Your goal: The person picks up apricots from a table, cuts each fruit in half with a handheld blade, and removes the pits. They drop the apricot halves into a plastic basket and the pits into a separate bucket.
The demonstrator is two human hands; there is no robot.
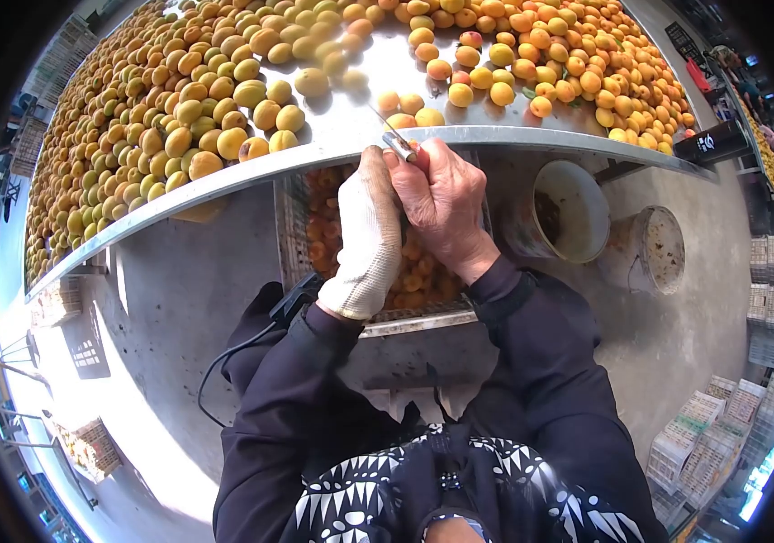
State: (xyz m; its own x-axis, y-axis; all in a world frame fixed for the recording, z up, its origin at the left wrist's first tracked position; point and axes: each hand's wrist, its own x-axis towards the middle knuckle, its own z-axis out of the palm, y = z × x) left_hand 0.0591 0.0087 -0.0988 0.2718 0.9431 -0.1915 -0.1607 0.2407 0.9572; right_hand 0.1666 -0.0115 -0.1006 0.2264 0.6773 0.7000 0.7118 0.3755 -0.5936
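Observation:
My right hand (444, 195), bare, is closed around a small knife (400, 147) with a pale handle. Its thin blade points up and to the left, over the table's edge. My left hand (369, 240) wears a white knitted glove, stained brownish near the fingers. It is closed and pressed up against the right hand; whatever is in its fingers is hidden. Just beyond the hands a few apricots (428, 117) lie on the metal table (314, 121). Below the hands stands a crate (418, 323) with orange fruit (416, 282) in it.
Large heaps of yellow-orange apricots (197, 109) cover the table to the left and right. A white bucket (590, 213) and a second round container (663, 249) stand at right. Stacked crates (699, 434) line the right side; another crate (88, 448) is at left.

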